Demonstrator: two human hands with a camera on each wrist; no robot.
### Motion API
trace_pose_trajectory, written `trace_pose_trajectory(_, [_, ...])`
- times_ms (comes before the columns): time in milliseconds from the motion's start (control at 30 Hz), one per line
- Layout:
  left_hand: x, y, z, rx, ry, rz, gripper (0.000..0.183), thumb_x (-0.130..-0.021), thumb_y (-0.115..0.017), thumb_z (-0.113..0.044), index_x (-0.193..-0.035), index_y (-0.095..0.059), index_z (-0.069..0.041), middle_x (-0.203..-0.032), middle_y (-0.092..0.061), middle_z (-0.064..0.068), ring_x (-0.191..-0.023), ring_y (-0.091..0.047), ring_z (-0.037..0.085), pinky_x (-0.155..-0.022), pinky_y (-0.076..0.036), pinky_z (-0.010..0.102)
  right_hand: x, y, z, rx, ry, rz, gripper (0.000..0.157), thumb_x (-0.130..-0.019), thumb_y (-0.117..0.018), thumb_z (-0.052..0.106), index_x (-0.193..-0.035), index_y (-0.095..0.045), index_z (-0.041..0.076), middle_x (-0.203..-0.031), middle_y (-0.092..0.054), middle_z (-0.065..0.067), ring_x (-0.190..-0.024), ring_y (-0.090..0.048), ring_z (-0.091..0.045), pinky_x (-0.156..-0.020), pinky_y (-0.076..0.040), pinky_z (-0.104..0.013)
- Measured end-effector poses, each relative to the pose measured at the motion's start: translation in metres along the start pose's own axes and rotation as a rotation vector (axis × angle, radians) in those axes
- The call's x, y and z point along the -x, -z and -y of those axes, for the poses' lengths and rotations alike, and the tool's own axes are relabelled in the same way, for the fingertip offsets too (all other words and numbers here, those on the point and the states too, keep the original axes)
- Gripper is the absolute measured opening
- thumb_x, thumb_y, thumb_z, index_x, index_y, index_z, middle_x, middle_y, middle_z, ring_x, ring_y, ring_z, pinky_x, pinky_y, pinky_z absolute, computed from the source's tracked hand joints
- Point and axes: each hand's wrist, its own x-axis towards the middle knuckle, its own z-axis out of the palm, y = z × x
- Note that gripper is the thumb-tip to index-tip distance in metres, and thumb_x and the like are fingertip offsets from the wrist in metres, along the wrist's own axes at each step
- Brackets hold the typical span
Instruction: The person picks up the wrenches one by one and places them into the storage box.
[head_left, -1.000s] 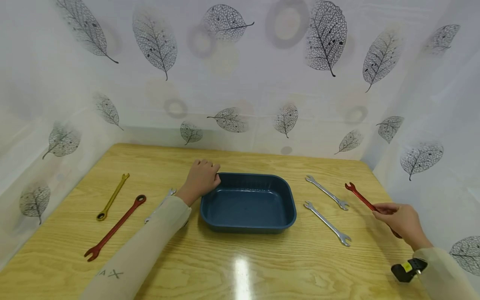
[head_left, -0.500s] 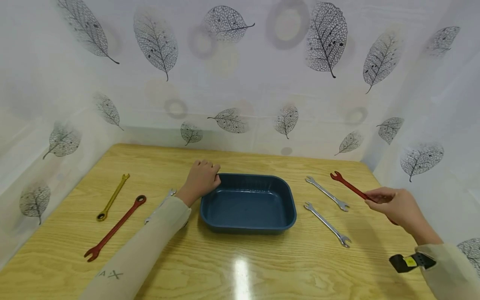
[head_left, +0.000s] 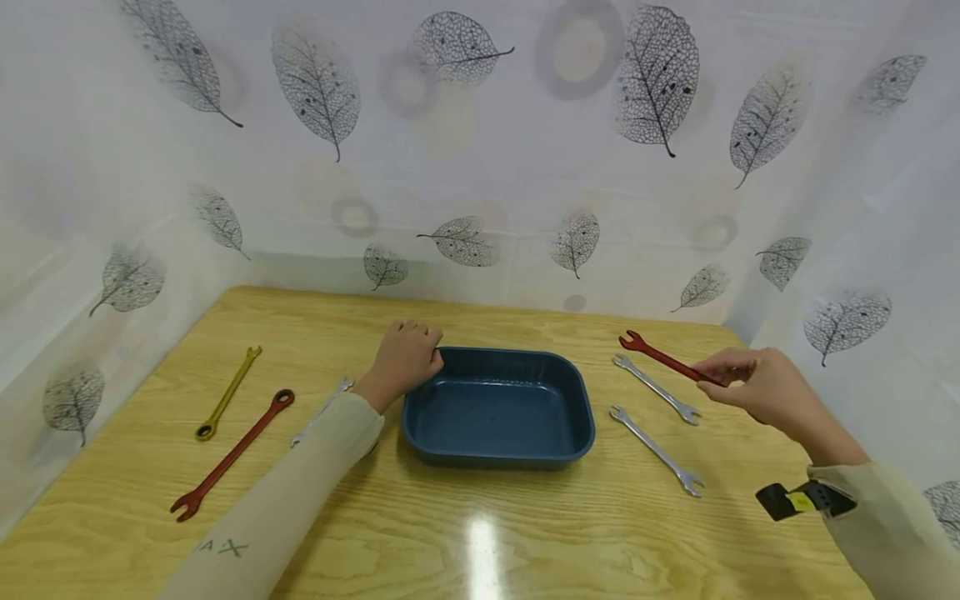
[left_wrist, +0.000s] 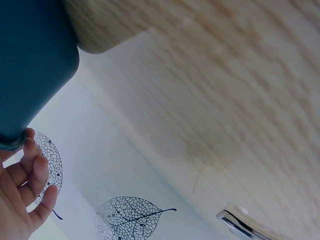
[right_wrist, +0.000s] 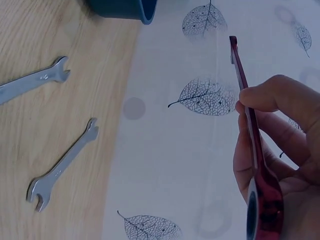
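The red wrench point(head_left: 665, 359) is hanging over the table point(head_left: 585, 533) at frame right, the right hand point(head_left: 772, 392) pinching it in a closed grip; the left hand point(head_left: 407, 354) is gripping the blue tub point(head_left: 498, 458) at centre. Its lifting is looking done; silver wrenches point(head_left: 654, 387), a yellow wrench point(head_left: 228, 393) and another red wrench point(head_left: 236, 452) are lying unhandled outside the tub.

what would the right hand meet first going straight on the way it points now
Probably the patterned curtain behind the table, the red wrench in the right hand touching it first, though depth is unclear.
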Motion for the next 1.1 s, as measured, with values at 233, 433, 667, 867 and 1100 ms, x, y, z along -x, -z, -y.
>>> trace_pose_trajectory(233, [0.0, -0.001, 0.0, 0.009, 0.001, 0.006, 0.011, -0.083, -0.058, -0.018, -0.088, -0.063, -0.01, -0.081, -0.067, 0.008, -0.077, -0.06, 0.026, -0.075, -0.046, 0.041, -0.021, -0.007, 0.021, 0.025, 0.088, -0.005, 0.013, -0.08, -0.072, 0.012, -0.093, -0.073, 0.009, -0.077, -0.064, 0.001, -0.062, -0.054, -0.002, -0.052, -0.042, -0.025])
trace_pose_trajectory(433, [0.0, -0.003, 0.0, 0.0, 0.006, 0.021, 0.012, -0.084, -0.057, -0.019, -0.089, -0.063, -0.01, -0.083, -0.066, 0.008, -0.08, -0.061, 0.025, -0.077, -0.046, 0.041, -0.037, -0.01, 0.037, 0.036, 0.136, 0.024, 0.013, -0.08, -0.072, 0.013, -0.093, -0.073, 0.008, -0.075, -0.065, -0.002, -0.062, -0.056, -0.002, -0.056, -0.045, -0.024])
trace_pose_trajectory(667, [-0.001, -0.002, 0.002, -0.014, 0.012, 0.023, 0.012, -0.084, -0.057, -0.021, -0.088, -0.061, -0.011, -0.083, -0.066, 0.007, -0.081, -0.061, 0.025, -0.078, -0.046, 0.041, -0.055, -0.015, 0.053, 0.057, 0.166, 0.072, 0.013, -0.081, -0.071, 0.013, -0.094, -0.073, 0.01, -0.079, -0.067, -0.002, -0.065, -0.057, -0.004, -0.059, -0.047, -0.024])
trace_pose_trajectory(867, [0.0, -0.002, 0.002, -0.018, 0.015, 0.03, 0.012, -0.084, -0.057, -0.021, -0.089, -0.062, -0.011, -0.084, -0.067, 0.007, -0.082, -0.061, 0.025, -0.078, -0.046, 0.04, -0.069, -0.023, 0.065, 0.015, 0.223, 0.095, 0.012, -0.081, -0.07, 0.01, -0.093, -0.074, 0.009, -0.079, -0.067, -0.002, -0.064, -0.058, -0.003, -0.06, -0.048, -0.024])
trace_pose_trajectory(1100, [0.0, -0.002, 0.002, -0.021, 0.009, 0.015, 0.012, -0.084, -0.058, -0.02, -0.089, -0.063, -0.011, -0.083, -0.067, 0.007, -0.081, -0.061, 0.025, -0.076, -0.046, 0.04, -0.082, -0.037, 0.077, -0.044, 0.237, 0.135, 0.013, -0.081, -0.069, 0.008, -0.094, -0.073, 0.007, -0.081, -0.068, -0.003, -0.066, -0.058, -0.007, -0.061, -0.048, -0.025])
